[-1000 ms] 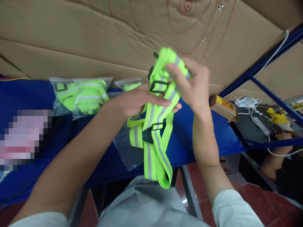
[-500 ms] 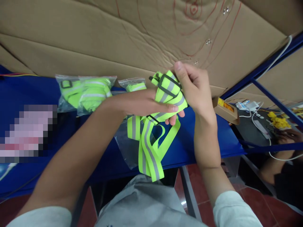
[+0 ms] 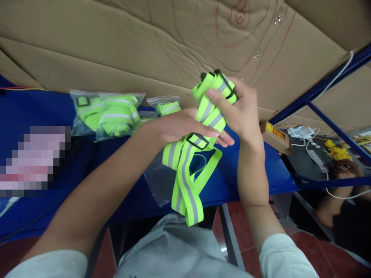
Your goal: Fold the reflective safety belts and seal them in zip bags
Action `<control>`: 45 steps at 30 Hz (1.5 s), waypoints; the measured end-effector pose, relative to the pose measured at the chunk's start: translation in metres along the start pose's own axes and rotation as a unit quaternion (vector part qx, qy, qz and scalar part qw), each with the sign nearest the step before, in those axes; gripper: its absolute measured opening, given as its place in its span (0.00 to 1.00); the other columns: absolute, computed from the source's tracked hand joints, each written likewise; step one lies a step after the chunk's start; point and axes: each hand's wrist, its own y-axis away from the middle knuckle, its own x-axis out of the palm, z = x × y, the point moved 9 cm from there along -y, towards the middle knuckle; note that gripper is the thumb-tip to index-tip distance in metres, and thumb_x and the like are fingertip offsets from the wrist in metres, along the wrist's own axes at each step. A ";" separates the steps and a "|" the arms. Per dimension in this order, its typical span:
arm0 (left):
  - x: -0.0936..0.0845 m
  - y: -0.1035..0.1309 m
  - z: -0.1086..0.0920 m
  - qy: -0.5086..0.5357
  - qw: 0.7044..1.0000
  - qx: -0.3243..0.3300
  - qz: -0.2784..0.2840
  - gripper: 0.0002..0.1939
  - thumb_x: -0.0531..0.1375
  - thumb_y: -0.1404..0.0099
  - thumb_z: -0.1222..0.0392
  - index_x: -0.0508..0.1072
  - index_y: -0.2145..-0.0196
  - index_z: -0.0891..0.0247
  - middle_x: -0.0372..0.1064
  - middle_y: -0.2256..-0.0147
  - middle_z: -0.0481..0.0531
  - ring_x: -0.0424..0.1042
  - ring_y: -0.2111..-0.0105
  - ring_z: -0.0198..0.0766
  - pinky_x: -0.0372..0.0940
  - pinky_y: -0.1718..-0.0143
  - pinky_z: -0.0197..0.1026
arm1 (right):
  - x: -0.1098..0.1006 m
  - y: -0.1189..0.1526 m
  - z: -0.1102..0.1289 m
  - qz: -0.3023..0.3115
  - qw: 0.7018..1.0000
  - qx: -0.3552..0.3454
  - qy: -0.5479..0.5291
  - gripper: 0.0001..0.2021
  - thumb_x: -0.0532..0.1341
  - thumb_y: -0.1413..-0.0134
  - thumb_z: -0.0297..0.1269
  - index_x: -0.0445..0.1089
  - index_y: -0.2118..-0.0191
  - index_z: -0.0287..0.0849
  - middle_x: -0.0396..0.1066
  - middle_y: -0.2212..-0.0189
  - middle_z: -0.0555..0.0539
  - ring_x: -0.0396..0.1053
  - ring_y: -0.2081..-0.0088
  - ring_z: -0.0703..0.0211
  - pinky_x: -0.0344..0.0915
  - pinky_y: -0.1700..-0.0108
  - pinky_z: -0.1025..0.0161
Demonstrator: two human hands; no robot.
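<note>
- On my feed, the right hand (image 3: 245, 108) grips the bunched upper part of the neon strap (image 3: 183, 175).
- I see the left hand (image 3: 185, 124) holding it lower, thumb across the front, loops hanging below.
- I have the strap raised over the blue surface (image 3: 227, 173), near two bagged bundles (image 3: 117, 116).
</note>
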 end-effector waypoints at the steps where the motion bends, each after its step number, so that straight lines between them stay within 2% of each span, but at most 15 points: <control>1: -0.001 0.001 0.000 -0.011 1.000 -0.004 0.006 0.07 0.67 0.33 0.64 0.84 0.58 0.68 0.83 0.54 0.60 0.83 0.54 0.44 0.75 0.45 0.46 | 0.000 -0.001 -0.002 -0.004 1.000 0.009 0.002 0.15 0.67 0.36 0.53 0.78 0.56 0.46 0.78 0.63 0.50 0.76 0.59 0.53 0.75 0.54 0.56; 7: -0.021 0.006 0.003 -0.073 0.997 -0.018 -0.022 0.12 0.69 0.32 0.58 0.82 0.54 0.66 0.83 0.59 0.57 0.82 0.63 0.41 0.76 0.58 0.41 | -0.013 0.000 0.001 -0.051 0.997 0.008 -0.056 0.16 0.70 0.39 0.51 0.78 0.56 0.43 0.77 0.64 0.50 0.74 0.63 0.58 0.72 0.58 0.60; 10: -0.016 0.005 0.005 -0.154 0.987 -0.039 0.008 0.10 0.68 0.33 0.57 0.82 0.57 0.64 0.83 0.58 0.55 0.81 0.61 0.41 0.74 0.55 0.40 | -0.004 0.001 -0.009 0.018 0.987 0.079 -0.140 0.17 0.69 0.39 0.53 0.76 0.55 0.45 0.77 0.64 0.50 0.74 0.66 0.60 0.70 0.65 0.62; 13: -0.008 0.007 0.004 -0.214 0.974 -0.059 0.046 0.14 0.68 0.35 0.60 0.81 0.51 0.63 0.83 0.57 0.53 0.81 0.55 0.44 0.74 0.51 0.41 | 0.008 0.007 -0.017 0.090 0.962 0.161 -0.203 0.15 0.68 0.39 0.54 0.75 0.58 0.48 0.76 0.67 0.51 0.73 0.70 0.60 0.68 0.70 0.62; 18: -0.006 0.011 -0.009 -0.266 0.962 -0.048 0.048 0.18 0.70 0.38 0.61 0.80 0.50 0.62 0.83 0.58 0.52 0.82 0.55 0.45 0.75 0.54 0.40 | 0.013 0.012 -0.031 0.110 0.952 0.218 -0.185 0.18 0.69 0.43 0.60 0.76 0.61 0.51 0.76 0.69 0.49 0.74 0.70 0.54 0.69 0.72 0.58; 21: -0.007 0.012 -0.015 -0.275 0.960 -0.025 0.039 0.13 0.69 0.38 0.61 0.82 0.55 0.62 0.83 0.60 0.51 0.82 0.58 0.45 0.75 0.56 0.41 | 0.018 0.007 -0.038 0.114 0.967 0.181 -0.141 0.20 0.66 0.41 0.63 0.77 0.59 0.52 0.78 0.66 0.48 0.76 0.64 0.50 0.73 0.67 0.55; 25: -0.024 0.012 -0.018 -0.270 0.961 -0.016 -0.047 0.07 0.71 0.40 0.59 0.83 0.64 0.63 0.81 0.63 0.50 0.82 0.57 0.47 0.76 0.55 0.42 | 0.004 0.000 -0.018 -0.003 0.997 0.044 -0.064 0.16 0.68 0.38 0.56 0.77 0.60 0.48 0.77 0.66 0.49 0.74 0.65 0.56 0.68 0.67 0.60; 26: -0.025 0.012 -0.019 -0.271 0.961 -0.008 -0.048 0.07 0.70 0.39 0.59 0.83 0.63 0.63 0.82 0.63 0.50 0.82 0.57 0.47 0.76 0.54 0.43 | 0.007 0.001 -0.011 0.007 0.999 0.029 -0.039 0.16 0.64 0.34 0.56 0.76 0.61 0.47 0.76 0.67 0.50 0.73 0.67 0.58 0.66 0.68 0.61; 28: -0.023 0.010 -0.022 -0.267 0.963 0.019 -0.036 0.08 0.68 0.37 0.59 0.84 0.62 0.65 0.82 0.63 0.53 0.82 0.57 0.47 0.76 0.53 0.44 | 0.023 0.004 -0.001 0.089 0.996 0.019 0.001 0.21 0.58 0.30 0.59 0.77 0.59 0.47 0.76 0.67 0.51 0.73 0.68 0.60 0.67 0.66 0.61; 30: -0.024 0.010 -0.023 -0.250 0.967 0.023 -0.046 0.07 0.67 0.37 0.61 0.83 0.63 0.67 0.82 0.64 0.54 0.82 0.58 0.46 0.75 0.51 0.45 | 0.038 0.009 0.004 0.165 0.986 0.014 0.024 0.24 0.59 0.34 0.65 0.77 0.55 0.49 0.78 0.63 0.51 0.74 0.65 0.58 0.71 0.61 0.60; 32: -0.031 0.009 -0.019 -0.213 0.974 0.011 -0.078 0.07 0.69 0.40 0.63 0.83 0.64 0.68 0.82 0.65 0.53 0.82 0.58 0.46 0.75 0.50 0.46 | 0.042 0.010 0.004 0.182 0.983 0.018 0.032 0.25 0.63 0.40 0.67 0.76 0.53 0.50 0.79 0.62 0.52 0.74 0.63 0.57 0.72 0.59 0.60; 35: -0.038 0.008 -0.014 -0.132 0.984 0.019 -0.117 0.07 0.70 0.43 0.64 0.82 0.64 0.66 0.83 0.64 0.51 0.82 0.59 0.45 0.76 0.51 0.46 | 0.040 0.007 -0.004 0.162 0.985 0.046 0.039 0.25 0.63 0.40 0.67 0.76 0.52 0.51 0.79 0.63 0.53 0.72 0.68 0.58 0.73 0.63 0.59; 40: -0.037 0.005 -0.010 -0.086 0.989 0.016 -0.121 0.07 0.70 0.43 0.66 0.83 0.64 0.66 0.83 0.62 0.52 0.83 0.58 0.46 0.76 0.49 0.47 | 0.029 0.002 0.003 0.091 0.994 -0.007 0.067 0.22 0.67 0.40 0.62 0.77 0.53 0.50 0.81 0.57 0.50 0.74 0.57 0.53 0.73 0.49 0.55; 43: -0.038 0.007 -0.008 -0.116 0.985 -0.014 -0.128 0.09 0.70 0.41 0.63 0.83 0.61 0.66 0.83 0.59 0.53 0.82 0.52 0.49 0.75 0.46 0.48 | 0.022 0.001 0.005 0.050 0.998 -0.009 0.028 0.16 0.68 0.39 0.56 0.77 0.56 0.50 0.80 0.60 0.51 0.74 0.59 0.53 0.73 0.53 0.55; 45: -0.039 0.009 -0.002 -0.134 0.981 -0.051 -0.129 0.13 0.71 0.42 0.58 0.83 0.59 0.63 0.83 0.58 0.53 0.81 0.49 0.52 0.76 0.49 0.48 | 0.007 -0.001 0.004 -0.017 1.000 -0.007 -0.007 0.13 0.70 0.39 0.52 0.78 0.58 0.49 0.79 0.62 0.50 0.74 0.62 0.54 0.72 0.57 0.55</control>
